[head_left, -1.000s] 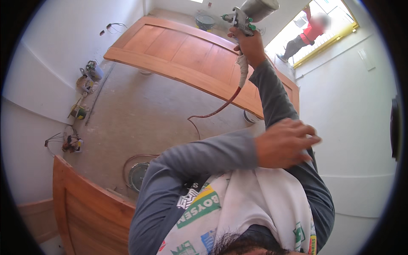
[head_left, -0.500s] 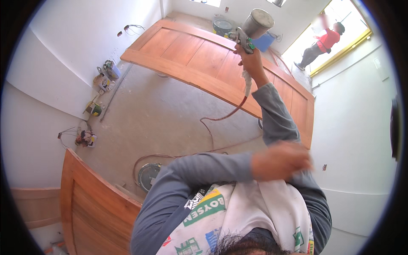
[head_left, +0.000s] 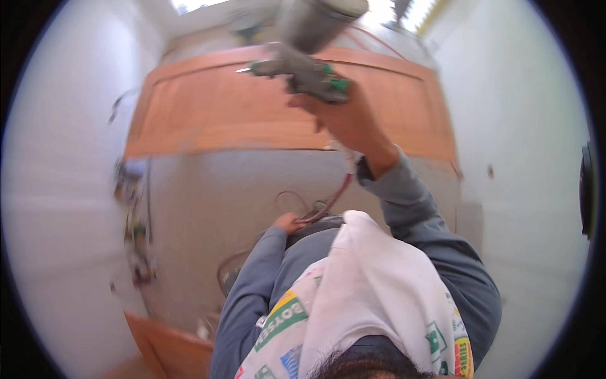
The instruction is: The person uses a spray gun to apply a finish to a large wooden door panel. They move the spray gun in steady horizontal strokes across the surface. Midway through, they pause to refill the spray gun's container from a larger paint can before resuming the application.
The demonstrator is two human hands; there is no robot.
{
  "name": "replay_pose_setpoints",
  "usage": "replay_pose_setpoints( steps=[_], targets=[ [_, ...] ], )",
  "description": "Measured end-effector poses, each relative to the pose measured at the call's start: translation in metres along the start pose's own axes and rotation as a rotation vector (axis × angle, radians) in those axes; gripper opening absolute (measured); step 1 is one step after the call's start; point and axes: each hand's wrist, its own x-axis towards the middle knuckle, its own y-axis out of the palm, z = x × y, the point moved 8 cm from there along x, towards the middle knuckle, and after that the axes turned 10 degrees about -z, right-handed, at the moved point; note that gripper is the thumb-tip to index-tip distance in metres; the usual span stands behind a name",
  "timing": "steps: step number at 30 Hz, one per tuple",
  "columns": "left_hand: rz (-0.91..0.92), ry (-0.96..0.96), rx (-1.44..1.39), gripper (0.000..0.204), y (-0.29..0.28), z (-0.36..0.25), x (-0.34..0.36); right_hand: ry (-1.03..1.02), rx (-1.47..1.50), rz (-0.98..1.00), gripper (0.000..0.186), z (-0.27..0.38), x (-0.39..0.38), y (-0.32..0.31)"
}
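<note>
My right hand [head_left: 341,114] is raised at the upper middle, closed round a metal spray gun [head_left: 303,76] with green knobs and a cup [head_left: 315,22] on top, slightly blurred. A red hose [head_left: 346,184] hangs from the gun's wrapped lower end down to waist level. My left hand [head_left: 289,222] is low in front of my body, closed on the hose. Beyond the gun lies a wooden panelled door [head_left: 196,107], raised above the floor and spanning the view crosswise.
Another wooden panel [head_left: 151,341] stands at the lower left. Containers and tools [head_left: 132,183] line the left wall [head_left: 69,158]. Coiled hose [head_left: 230,265] lies beside me on the concrete floor [head_left: 202,196]. A white wall [head_left: 524,158] is on the right; bright openings are at the back.
My left hand has dropped from across my chest to the hose. The spray gun has moved left and nearer. The view has turned so the far door lies more level across it.
</note>
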Motion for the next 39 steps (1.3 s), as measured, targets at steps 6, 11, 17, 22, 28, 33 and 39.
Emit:
replay_pose_setpoints(
  steps=[6, 11, 17, 22, 28, 33, 39],
  targets=[
    [-0.159, -0.132, 0.168, 0.046, -0.032, 0.120, 0.022, -0.025, -0.043, -0.369, 0.034, 0.003, -0.002, -0.121],
    [-0.208, -0.096, 0.394, 0.059, -0.151, 0.113, 0.119, -0.004, -0.255, -0.797, 0.035, -0.035, -0.029, -0.206],
    [-0.008, -0.024, 0.500, 0.045, -0.155, 0.087, 0.118, 0.173, -0.388, -1.358, 0.036, -0.129, -0.223, -0.280],
    [0.336, 0.419, 0.386, 0.035, -0.112, 0.091, 0.098, 0.258, -0.467, -1.608, 0.032, -0.211, -0.316, -0.329],
    [0.550, -0.029, 0.635, 0.043, -0.039, 0.101, 0.089, 0.310, -0.306, -1.699, 0.036, -0.298, -0.381, -0.427],
    [0.363, -0.066, 0.747, 0.054, 0.023, 0.053, 0.144, 0.213, -0.596, -1.674, 0.040, -0.343, -0.392, -0.521],
    [0.329, -0.266, 0.507, 0.053, 0.080, 0.062, 0.191, 0.093, -0.607, -1.711, 0.040, -0.403, -0.378, -0.639]
  ],
)
